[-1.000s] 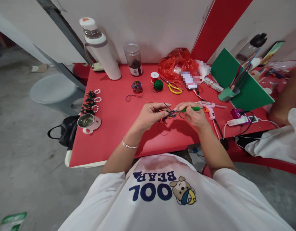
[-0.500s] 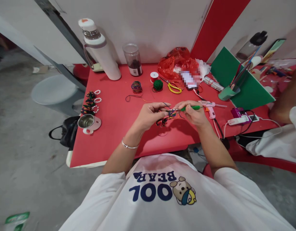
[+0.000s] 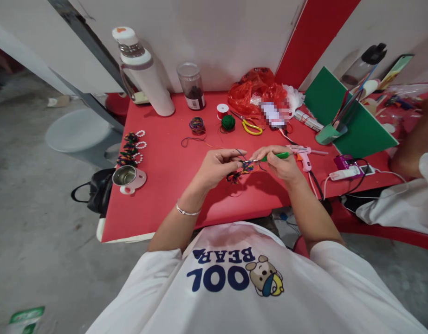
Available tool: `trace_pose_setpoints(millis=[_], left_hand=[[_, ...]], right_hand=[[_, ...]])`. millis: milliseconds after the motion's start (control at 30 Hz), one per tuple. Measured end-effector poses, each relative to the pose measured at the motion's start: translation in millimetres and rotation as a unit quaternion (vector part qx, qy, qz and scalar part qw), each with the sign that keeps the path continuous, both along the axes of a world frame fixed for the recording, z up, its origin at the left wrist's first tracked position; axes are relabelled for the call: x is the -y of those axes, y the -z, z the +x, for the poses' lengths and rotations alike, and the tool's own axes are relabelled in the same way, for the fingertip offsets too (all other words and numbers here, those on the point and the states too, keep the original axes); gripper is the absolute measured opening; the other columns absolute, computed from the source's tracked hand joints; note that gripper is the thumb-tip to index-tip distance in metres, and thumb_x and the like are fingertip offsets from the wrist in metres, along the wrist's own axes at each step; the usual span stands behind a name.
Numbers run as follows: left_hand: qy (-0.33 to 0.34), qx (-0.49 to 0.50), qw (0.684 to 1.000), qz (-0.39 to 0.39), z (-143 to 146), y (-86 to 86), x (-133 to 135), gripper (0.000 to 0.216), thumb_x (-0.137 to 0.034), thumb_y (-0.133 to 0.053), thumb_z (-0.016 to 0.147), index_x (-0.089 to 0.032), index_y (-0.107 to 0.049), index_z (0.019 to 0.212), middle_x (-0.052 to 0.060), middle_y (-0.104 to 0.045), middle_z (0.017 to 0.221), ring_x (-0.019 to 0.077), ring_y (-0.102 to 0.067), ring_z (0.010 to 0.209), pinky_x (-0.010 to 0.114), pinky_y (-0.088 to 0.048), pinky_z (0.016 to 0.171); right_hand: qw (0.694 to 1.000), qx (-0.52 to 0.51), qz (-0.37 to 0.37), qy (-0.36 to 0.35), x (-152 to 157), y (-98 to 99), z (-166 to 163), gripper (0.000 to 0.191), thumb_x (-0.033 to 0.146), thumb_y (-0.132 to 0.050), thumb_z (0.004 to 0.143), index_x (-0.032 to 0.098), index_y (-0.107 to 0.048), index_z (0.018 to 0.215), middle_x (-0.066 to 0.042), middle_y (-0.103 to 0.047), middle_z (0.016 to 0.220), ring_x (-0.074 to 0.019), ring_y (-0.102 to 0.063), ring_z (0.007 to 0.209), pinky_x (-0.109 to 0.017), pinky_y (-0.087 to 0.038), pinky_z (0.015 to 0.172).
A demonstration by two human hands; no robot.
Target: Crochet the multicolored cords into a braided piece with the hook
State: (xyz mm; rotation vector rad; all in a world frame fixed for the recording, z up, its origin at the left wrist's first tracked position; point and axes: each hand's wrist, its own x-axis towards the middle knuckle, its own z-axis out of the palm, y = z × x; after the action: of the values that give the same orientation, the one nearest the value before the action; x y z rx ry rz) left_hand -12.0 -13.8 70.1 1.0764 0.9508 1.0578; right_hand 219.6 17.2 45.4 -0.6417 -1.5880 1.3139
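Over the red table, my left hand point(image 3: 219, 166) pinches a small multicoloured crochet piece point(image 3: 237, 176), with a dark strand of yarn at its fingers. My right hand point(image 3: 281, 166) is closed on a crochet hook point(image 3: 269, 157) with a green handle, its metal tip pointing left into the piece. The stitches at the tip are too small to make out. A thin strand runs from my left hand toward the multicoloured yarn ball point(image 3: 197, 125). Beyond my hands lie a green yarn ball point(image 3: 228, 122) and yellow-handled scissors point(image 3: 252, 127).
At the left stand a metal mug point(image 3: 129, 179) and several yarn pieces with white bead loops point(image 3: 130, 147). A thermos point(image 3: 147, 74) and a jar point(image 3: 192, 88) are at the back. A pink glue gun point(image 3: 303, 157) lies right; beyond it is another person's arm point(image 3: 414, 139).
Almost nothing differs. My hands, the hook and the crochet piece keep nearly the same places, with only a very slight shift of the piece.
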Motion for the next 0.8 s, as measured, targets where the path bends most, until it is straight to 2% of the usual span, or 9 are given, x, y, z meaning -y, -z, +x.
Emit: trace_pose_setpoints(millis=[133, 267, 367, 533, 600, 700, 800], left_hand=[[-0.025, -0.026, 0.999, 0.008, 1.8, 3.0, -0.4, 0.039, -0.02, -0.085, 0.061, -0.011, -0.084, 0.1, 0.006, -0.078, 0.075, 0.0141, -0.067, 0.063, 0.023, -0.05, 0.056], [-0.089, -0.052, 0.994, 0.024, 7.6, 9.9, -2.5, 0.04, -0.02, -0.084, 0.062, -0.011, -0.083, 0.101, 0.003, -0.075, 0.071, 0.0117, -0.062, 0.057, 0.023, -0.049, 0.055], [-0.113, -0.008, 0.993, 0.014, 12.8, 10.8, -3.2, 0.045, -0.023, -0.086, 0.061, -0.011, -0.082, 0.105, 0.0, -0.071, 0.066, 0.0098, -0.058, 0.054, 0.023, -0.048, 0.054], [-0.062, 0.087, 0.991, -0.078, 11.4, 1.4, -1.6, 0.048, -0.026, -0.093, 0.055, -0.012, -0.081, 0.099, -0.001, -0.068, 0.063, 0.0034, -0.041, 0.042, 0.02, -0.026, 0.042], [-0.028, 0.096, 0.989, -0.109, 6.5, -3.1, -1.4, 0.047, -0.025, -0.093, 0.053, -0.012, -0.082, 0.097, 0.001, -0.071, 0.066, 0.002, -0.038, 0.04, 0.02, -0.02, 0.04], [0.0, 0.082, 0.989, -0.123, -1.3, -7.1, -2.8, 0.045, -0.022, -0.093, 0.051, -0.013, -0.083, 0.094, 0.004, -0.074, 0.068, 0.0025, -0.04, 0.04, 0.02, -0.018, 0.04], [-0.013, 0.055, 0.993, -0.108, -5.6, -7.4, -5.5, 0.039, -0.018, -0.091, 0.049, -0.013, -0.082, 0.087, 0.005, -0.075, 0.07, 0.009, -0.058, 0.051, 0.019, -0.034, 0.045]], right_hand=[[0.995, 0.083, 0.052, 0.011, 3.0, -12.5, 1.2, 0.032, 0.053, -0.07, 0.098, 0.024, -0.082, 0.09, -0.007, -0.083, 0.096, -0.0213, -0.077, 0.089, -0.037, -0.063, 0.085], [0.965, 0.154, 0.198, 0.082, 11.6, -16.4, -7.1, 0.02, 0.042, -0.07, 0.1, 0.027, -0.082, 0.097, -0.007, -0.084, 0.102, -0.0229, -0.077, 0.097, -0.041, -0.061, 0.092], [0.921, 0.196, 0.304, 0.141, 20.4, -1.6, -18.0, 0.016, 0.038, -0.072, 0.098, 0.03, -0.081, 0.109, -0.008, -0.083, 0.115, -0.0245, -0.076, 0.104, -0.045, -0.059, 0.097], [0.877, 0.206, 0.356, 0.25, 28.7, 32.0, -31.1, 0.022, 0.047, -0.07, 0.099, 0.032, -0.081, 0.112, -0.009, -0.081, 0.116, -0.0253, -0.075, 0.105, -0.046, -0.062, 0.094], [0.881, 0.179, 0.363, 0.245, 27.1, 34.1, -30.9, 0.024, 0.051, -0.07, 0.098, 0.034, -0.081, 0.111, -0.008, -0.082, 0.113, -0.0254, -0.076, 0.103, -0.046, -0.063, 0.093], [0.912, 0.156, 0.342, 0.166, 22.6, 20.8, -25.2, 0.022, 0.049, -0.072, 0.097, 0.036, -0.081, 0.112, -0.007, -0.082, 0.114, -0.0251, -0.077, 0.103, -0.046, -0.063, 0.092], [0.933, 0.152, 0.31, 0.099, 21.3, -1.7, -17.5, 0.018, 0.038, -0.074, 0.097, 0.034, -0.081, 0.113, -0.007, -0.083, 0.116, -0.0239, -0.077, 0.104, -0.045, -0.062, 0.096]])
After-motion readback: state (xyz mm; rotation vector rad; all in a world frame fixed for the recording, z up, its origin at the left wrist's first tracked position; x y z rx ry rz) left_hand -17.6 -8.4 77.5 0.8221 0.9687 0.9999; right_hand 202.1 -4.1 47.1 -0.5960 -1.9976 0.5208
